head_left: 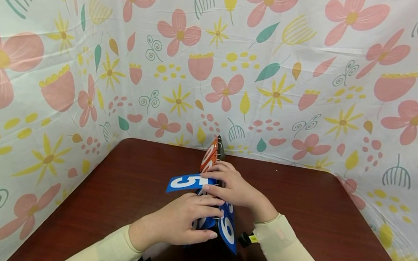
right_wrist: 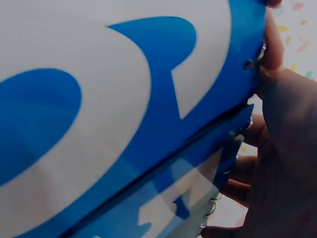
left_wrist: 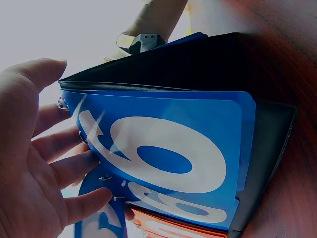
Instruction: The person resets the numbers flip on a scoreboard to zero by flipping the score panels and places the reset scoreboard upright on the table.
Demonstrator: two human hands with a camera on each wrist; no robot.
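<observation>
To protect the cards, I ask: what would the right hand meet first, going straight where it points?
The right hand would probably meet the blue card showing 5 first; depth is unclear.

cards (head_left: 187, 183) are blue and orange (numerals (left_wrist: 126, 144) white), table (head_left: 298, 204) maroon.

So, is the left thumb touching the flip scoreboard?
Apart. The left wrist view shows a bright gap between the left thumb and the nearest corner of the flip scoreboard.

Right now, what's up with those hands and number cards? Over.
Left hand at the rings. Right hand on the blue 5, which juts out sideways. Both hands partly hide other cards.
</observation>
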